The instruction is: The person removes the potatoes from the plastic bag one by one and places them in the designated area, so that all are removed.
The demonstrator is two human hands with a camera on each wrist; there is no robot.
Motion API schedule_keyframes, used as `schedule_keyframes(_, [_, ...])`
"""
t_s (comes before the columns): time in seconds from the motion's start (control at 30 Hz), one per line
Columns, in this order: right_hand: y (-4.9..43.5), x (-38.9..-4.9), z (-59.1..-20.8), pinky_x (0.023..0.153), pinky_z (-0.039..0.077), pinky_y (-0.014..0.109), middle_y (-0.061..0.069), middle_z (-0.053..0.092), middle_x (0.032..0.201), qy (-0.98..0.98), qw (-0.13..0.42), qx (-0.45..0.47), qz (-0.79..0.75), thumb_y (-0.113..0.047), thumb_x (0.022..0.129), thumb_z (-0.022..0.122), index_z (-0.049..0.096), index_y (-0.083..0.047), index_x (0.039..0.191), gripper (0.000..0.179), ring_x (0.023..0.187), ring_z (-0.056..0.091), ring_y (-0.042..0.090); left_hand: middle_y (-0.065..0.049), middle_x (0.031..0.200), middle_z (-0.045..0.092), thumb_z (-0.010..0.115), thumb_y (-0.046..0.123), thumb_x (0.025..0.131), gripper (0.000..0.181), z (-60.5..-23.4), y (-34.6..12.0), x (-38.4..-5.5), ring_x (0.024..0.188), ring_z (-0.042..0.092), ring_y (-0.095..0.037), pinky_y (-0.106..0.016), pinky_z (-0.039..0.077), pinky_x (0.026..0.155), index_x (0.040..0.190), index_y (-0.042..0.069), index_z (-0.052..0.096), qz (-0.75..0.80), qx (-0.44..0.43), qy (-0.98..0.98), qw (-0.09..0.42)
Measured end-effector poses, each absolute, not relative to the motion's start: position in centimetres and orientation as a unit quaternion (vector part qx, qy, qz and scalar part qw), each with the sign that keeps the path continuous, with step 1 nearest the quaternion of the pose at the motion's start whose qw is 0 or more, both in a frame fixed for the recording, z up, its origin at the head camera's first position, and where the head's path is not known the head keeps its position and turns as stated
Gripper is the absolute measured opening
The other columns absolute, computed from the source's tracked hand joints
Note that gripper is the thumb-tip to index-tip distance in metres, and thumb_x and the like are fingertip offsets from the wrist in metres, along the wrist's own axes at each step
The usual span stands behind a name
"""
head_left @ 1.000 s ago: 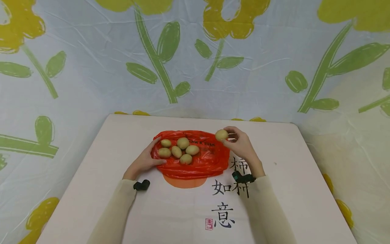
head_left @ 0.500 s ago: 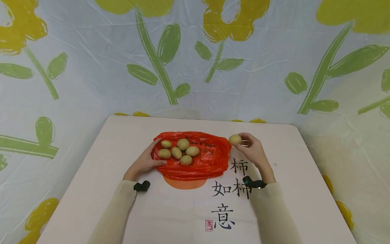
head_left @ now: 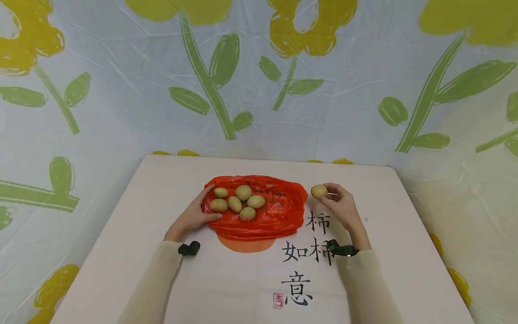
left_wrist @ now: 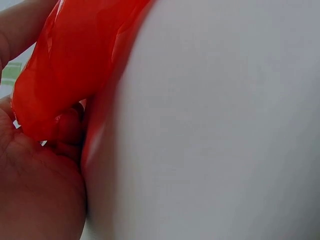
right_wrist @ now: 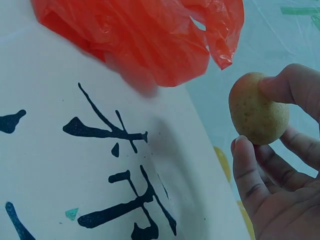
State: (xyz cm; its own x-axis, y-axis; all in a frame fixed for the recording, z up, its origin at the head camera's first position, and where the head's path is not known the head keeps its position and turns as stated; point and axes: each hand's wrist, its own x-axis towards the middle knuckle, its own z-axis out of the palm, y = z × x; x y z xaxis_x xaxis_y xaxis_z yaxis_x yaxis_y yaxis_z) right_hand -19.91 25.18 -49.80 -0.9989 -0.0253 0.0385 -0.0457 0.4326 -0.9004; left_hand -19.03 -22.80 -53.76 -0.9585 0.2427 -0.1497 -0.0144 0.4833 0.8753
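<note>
Flower-print sheet (head_left: 348, 112) backdrop, pale bench (head_left: 404, 252) with black calligraphy, red bag (head_left: 279, 211) bearing six potatoes (head_left: 239, 202) seen only from head view, left hand (head_left: 193, 215) gripping bag edge, fold pinched per left wrist view, right hand (right_wrist: 280, 175) pinching one potato (right_wrist: 257, 107) just right of the bag, above the bench

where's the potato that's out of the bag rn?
Head view: the potato is pinched in the right hand, just right of the red plastic bag.

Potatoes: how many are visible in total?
6. Five potatoes lie on the red bag; one potato is in the right hand. None seems hidden.
</note>
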Motion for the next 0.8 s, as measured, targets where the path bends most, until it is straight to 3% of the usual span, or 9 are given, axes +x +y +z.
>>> schedule_keyframes(0.8, [25.8, -19.7, -51.0, 0.077, 0.052, 0.012, 0.026, 0.061, 0.133, -0.861, 0.003, -0.015, 0.508, -0.026, 0.096, 0.074, 0.056, 0.0, 0.139, 0.053, 0.116, 0.064, 0.04, -0.011, 0.171, 0.022, 0.087, 0.034, 0.082, 0.109, -53.7, -22.7, -19.1, 0.156, 0.02, -0.04, -0.068, 0.023, 0.122, 0.165, 0.027, 0.018, 0.504, 0.06, 0.852, 0.129])
